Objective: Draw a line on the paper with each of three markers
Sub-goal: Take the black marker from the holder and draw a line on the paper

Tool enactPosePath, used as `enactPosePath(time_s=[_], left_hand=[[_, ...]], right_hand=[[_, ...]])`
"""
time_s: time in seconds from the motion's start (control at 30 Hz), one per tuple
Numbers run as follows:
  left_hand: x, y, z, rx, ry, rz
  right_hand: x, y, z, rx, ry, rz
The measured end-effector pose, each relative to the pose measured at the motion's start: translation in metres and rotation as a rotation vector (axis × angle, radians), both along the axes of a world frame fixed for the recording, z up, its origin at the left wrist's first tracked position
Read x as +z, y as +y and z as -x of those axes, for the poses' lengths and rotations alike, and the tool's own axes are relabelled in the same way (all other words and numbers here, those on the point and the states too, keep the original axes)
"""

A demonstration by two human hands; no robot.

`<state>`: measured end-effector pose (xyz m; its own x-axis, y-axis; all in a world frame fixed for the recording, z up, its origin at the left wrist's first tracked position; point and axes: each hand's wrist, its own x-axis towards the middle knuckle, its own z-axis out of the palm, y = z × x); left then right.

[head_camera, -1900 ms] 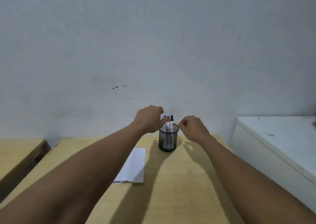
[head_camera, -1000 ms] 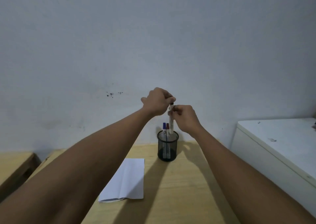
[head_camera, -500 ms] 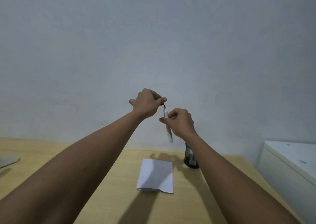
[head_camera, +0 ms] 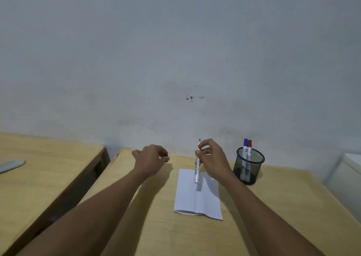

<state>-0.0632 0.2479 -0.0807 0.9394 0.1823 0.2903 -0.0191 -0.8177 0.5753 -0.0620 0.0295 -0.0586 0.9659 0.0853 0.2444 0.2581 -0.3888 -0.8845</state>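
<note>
My right hand [head_camera: 213, 162] grips a white marker [head_camera: 197, 169] near its upper end. The marker stands almost upright over the far end of the white paper [head_camera: 197, 199], with its bare black tip pointing up. My left hand [head_camera: 150, 161] hovers to the left of the paper with curled fingers, and a small dark piece, the black cap, shows at its fingertips. A black mesh cup [head_camera: 250, 166] stands to the right of the paper and holds a blue-capped marker [head_camera: 245, 144] and a red-capped marker [head_camera: 249, 144].
The paper and cup lie on a light wooden table [head_camera: 273, 216] set against a grey wall. A second wooden table [head_camera: 39, 177] stands to the left across a dark gap, with a flat grey object [head_camera: 10, 165] on it. A white cabinet [head_camera: 349, 169] adjoins on the right.
My right hand lifted the black marker out of the cup and my left hand pulled its cap off. Both hands then dropped toward the paper and moved apart. The camera view shifted.
</note>
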Motion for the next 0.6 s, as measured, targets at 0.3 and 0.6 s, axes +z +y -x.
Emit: enactPosePath(time_s=[0.3, 0.6], left_hand=[[-0.037, 0.008, -0.009, -0.031, 0.059, -0.093], [-0.041, -0.009, 0.040, -0.166, -0.252, -0.258]], right_hand=[[-0.016, 0.007, -0.019, 0.072, 0.121, -0.157], [-0.013, 0.014, -0.023, 0.174, 0.272, -0.449]])
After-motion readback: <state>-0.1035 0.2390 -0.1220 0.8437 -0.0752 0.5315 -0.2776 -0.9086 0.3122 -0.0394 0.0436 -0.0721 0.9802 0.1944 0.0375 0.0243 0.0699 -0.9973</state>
